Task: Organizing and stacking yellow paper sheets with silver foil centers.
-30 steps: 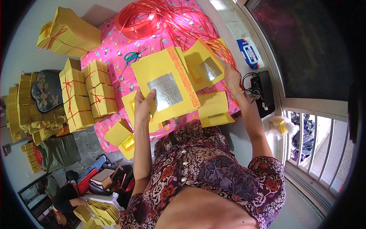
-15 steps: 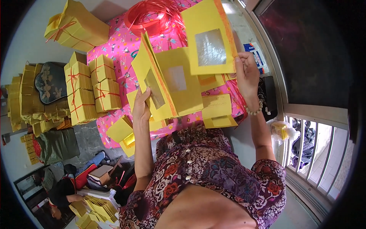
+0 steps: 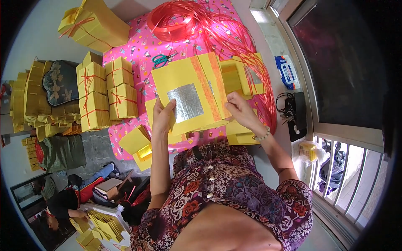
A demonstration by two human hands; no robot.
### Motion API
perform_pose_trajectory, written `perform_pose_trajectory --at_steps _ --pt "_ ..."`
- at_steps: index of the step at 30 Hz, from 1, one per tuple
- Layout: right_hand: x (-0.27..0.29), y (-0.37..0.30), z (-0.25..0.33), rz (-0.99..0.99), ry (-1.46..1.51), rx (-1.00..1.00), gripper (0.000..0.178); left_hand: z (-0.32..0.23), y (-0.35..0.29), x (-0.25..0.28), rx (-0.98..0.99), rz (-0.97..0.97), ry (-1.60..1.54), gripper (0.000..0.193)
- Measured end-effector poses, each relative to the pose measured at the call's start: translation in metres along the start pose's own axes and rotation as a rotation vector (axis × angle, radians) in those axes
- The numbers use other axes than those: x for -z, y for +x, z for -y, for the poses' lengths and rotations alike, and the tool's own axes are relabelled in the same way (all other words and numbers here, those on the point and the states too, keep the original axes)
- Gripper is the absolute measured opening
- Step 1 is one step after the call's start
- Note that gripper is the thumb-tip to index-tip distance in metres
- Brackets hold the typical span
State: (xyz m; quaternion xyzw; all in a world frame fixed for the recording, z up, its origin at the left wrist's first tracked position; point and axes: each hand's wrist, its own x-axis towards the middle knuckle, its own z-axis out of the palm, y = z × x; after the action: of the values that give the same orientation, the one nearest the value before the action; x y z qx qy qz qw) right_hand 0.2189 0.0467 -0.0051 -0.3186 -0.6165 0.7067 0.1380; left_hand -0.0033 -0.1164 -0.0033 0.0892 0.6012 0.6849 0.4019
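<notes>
Yellow paper sheets (image 3: 173,75), each with an orange stripe, lie layered over the pink table; the top one bears a silver foil square. My left hand (image 3: 162,116) grips their left side, thumb on top by the foil. At their right edge, my right hand (image 3: 243,112) pinches the striped border between thumb and fingers. Two striped edges show side by side, slightly fanned. Beyond the sheets are teal-handled scissors (image 3: 160,61). Under and beside them lie more yellow papers (image 3: 240,131), partly covered by the held ones.
Bundles of yellow paper tied with red string (image 3: 94,102) stand at the table's left. A red string coil (image 3: 171,29) trails loose strands down the right side of the pink tablecloth (image 3: 138,29). Another person (image 3: 63,205) works at lower left. A barred window (image 3: 347,171) is right.
My right hand has brought its sheet down and left onto the others, and now pinches the right edge. The held sheets lie flatter, and the scissors have come into fuller view.
</notes>
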Motion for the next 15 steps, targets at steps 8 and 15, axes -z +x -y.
perform_pose_trajectory --at_steps 8,15 --pt "-0.002 0.019 0.022 -0.078 -0.520 0.131 0.015 -0.003 0.005 -0.007 -0.022 0.006 0.089 0.047" --pt "0.002 0.030 0.016 -0.025 -0.540 0.123 0.022 0.012 0.023 -0.012 -0.190 0.043 0.252 0.047"
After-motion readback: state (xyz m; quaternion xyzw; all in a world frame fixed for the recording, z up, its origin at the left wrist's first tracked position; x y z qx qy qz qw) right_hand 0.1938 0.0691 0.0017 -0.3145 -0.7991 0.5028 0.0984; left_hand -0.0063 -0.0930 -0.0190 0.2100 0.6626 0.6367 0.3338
